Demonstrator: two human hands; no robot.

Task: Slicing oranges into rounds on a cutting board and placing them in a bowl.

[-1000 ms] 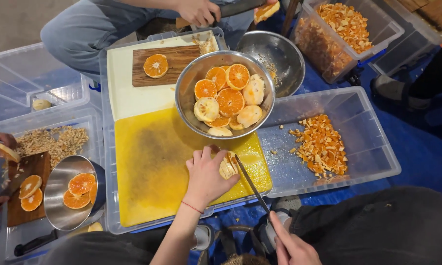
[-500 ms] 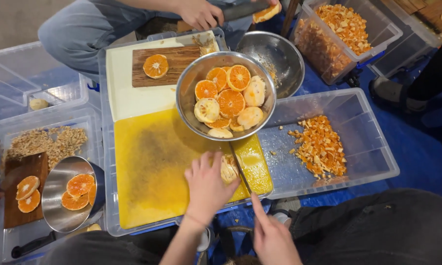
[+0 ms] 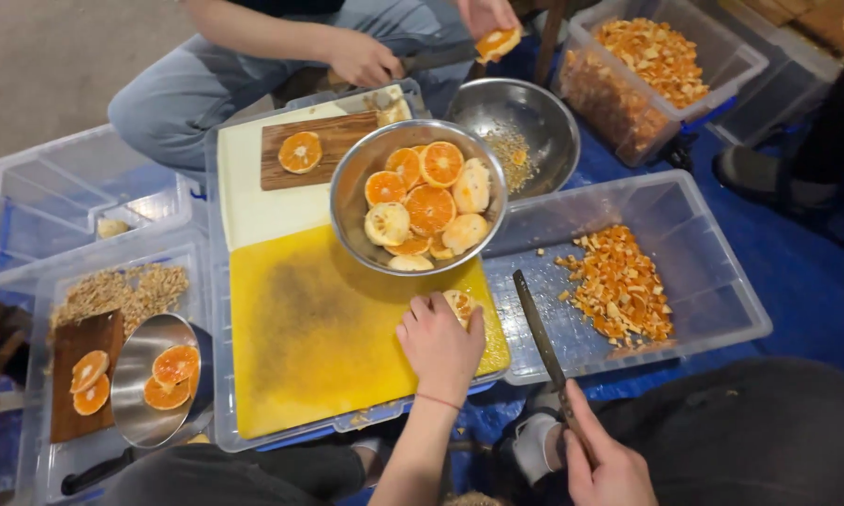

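Nearest the wearer, the right hand [image 3: 604,459] is wrapped around the handle of a long knife [image 3: 537,323], whose blade lies raised over the edge of a clear bin [image 3: 722,281] and is not cutting. The left hand [image 3: 439,342] is cupped palm-down over a peeled orange piece [image 3: 460,302], pinning it to the near right corner of the yellow cutting board [image 3: 319,328]; this piece appears not yet sliced. To the right, the bin bears a modest heap of chopped peel [image 3: 620,281], with much bare floor left. Just beyond the board, a steel bowl [image 3: 347,201] is well filled with orange halves and peeled pieces, suggesting the work is well along. Behind it, a wooden board [image 3: 281,141] carries one orange half [image 3: 300,152], and a second steel bowl [image 3: 544,122] holds only scraps. Farthest off, another person's hands [image 3: 365,58] work a knife on a further orange, beside a tub [image 3: 670,70] already heaped with peel.
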